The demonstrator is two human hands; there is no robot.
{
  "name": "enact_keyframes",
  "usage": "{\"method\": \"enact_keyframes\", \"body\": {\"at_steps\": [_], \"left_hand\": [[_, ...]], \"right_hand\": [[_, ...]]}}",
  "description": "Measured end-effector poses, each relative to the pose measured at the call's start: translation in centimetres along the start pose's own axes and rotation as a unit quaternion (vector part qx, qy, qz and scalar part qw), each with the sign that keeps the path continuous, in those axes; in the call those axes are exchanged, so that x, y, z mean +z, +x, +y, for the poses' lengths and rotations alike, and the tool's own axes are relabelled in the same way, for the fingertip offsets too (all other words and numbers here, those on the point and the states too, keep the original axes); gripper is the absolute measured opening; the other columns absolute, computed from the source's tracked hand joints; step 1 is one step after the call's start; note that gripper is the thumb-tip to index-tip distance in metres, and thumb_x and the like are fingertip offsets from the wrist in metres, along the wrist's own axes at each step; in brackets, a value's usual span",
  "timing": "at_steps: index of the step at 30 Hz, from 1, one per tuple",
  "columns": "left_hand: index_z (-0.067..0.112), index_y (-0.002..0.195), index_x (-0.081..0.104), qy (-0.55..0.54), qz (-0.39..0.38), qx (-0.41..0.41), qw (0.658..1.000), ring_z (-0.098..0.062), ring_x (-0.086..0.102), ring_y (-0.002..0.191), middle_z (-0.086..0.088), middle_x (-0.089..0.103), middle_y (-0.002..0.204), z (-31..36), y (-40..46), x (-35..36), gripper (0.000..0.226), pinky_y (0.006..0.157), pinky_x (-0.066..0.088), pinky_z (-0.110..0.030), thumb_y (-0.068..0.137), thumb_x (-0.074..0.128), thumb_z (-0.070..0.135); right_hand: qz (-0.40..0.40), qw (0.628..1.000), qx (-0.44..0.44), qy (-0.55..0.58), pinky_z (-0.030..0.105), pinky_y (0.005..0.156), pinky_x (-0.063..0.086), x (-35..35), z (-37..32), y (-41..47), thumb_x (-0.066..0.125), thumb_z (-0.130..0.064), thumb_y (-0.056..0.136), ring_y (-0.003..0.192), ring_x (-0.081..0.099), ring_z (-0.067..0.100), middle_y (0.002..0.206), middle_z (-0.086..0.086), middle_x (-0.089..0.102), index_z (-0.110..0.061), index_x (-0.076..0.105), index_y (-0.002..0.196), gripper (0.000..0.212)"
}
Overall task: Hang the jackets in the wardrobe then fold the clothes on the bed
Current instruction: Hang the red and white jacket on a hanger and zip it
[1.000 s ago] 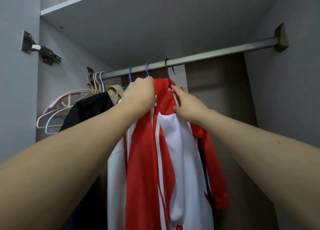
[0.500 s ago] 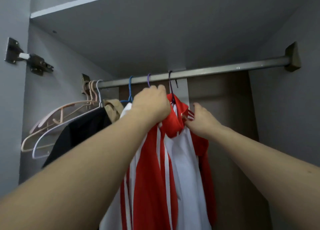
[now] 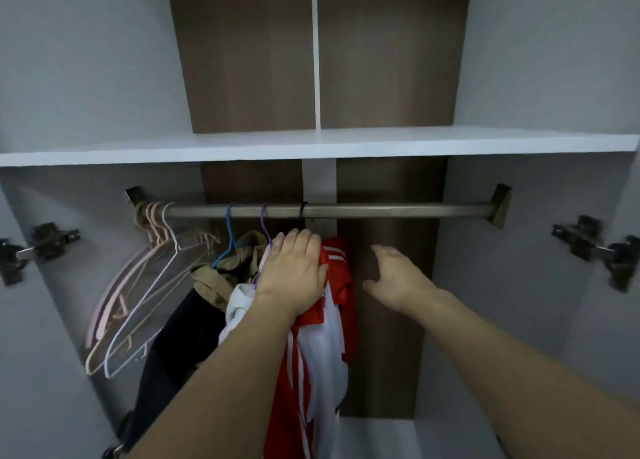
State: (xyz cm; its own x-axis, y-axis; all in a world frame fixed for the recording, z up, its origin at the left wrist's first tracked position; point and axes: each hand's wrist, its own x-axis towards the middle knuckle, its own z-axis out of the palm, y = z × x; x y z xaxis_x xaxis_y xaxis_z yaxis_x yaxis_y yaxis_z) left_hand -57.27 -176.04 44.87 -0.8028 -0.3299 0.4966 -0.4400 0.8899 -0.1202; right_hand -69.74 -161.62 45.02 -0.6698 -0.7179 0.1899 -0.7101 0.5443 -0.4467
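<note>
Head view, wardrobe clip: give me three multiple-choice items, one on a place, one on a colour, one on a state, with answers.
1. Where do the empty hangers sit on the rail?
A. left end
B. middle
C. right end

2. What colours is the jacket under the left hand?
A. blue and grey
B. red and white
C. all black

3. What is the right hand doing?
A. gripping the rail
B. pinching a hanger
C. open, holding nothing

Answers:
A, they bunch by the left bracket.
B, red with white panels and stripes.
C, its fingers are spread beside the jacket.

text: none legible | labels: none | brands: none | numbers: none | signs: none
</note>
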Motion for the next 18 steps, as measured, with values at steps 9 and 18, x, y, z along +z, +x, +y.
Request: {"method": "enact_keyframes", "body": {"at_steps": [9,18], "left_hand": [[0.012,0.150,0.029,-0.084,0.008,-0.006,0.996,-0.022,0.021,0.145,-0.006,0.032,0.154,2.7,-1.5,-10.0,0.057,0.122,0.005,-0.040,0.101,0.037,0.041],[0.009,0.148,0.035,-0.226,0.028,0.053,0.972,-0.022,0.030,0.141,-0.009,0.040,0.150,2.7,-3.3,-11.6,0.055,0.121,0.012,-0.037,0.099,0.048,0.033]], "right_hand": [[-0.021,0.999,0.029,-0.007,0.036,0.117,0.027,-9.2,-2.9,-6.5,0.059,-0.028,0.094,0.143,0.026,0.026,0.158,0.010,0.024,-0.011,0.018,0.153,0.075],[0.038,0.992,0.117,-0.006,0.029,0.113,0.023,-11.0,-3.7,-13.3,0.057,-0.022,0.093,0.143,0.027,0.025,0.157,0.009,0.025,-0.011,0.020,0.153,0.071]]}}
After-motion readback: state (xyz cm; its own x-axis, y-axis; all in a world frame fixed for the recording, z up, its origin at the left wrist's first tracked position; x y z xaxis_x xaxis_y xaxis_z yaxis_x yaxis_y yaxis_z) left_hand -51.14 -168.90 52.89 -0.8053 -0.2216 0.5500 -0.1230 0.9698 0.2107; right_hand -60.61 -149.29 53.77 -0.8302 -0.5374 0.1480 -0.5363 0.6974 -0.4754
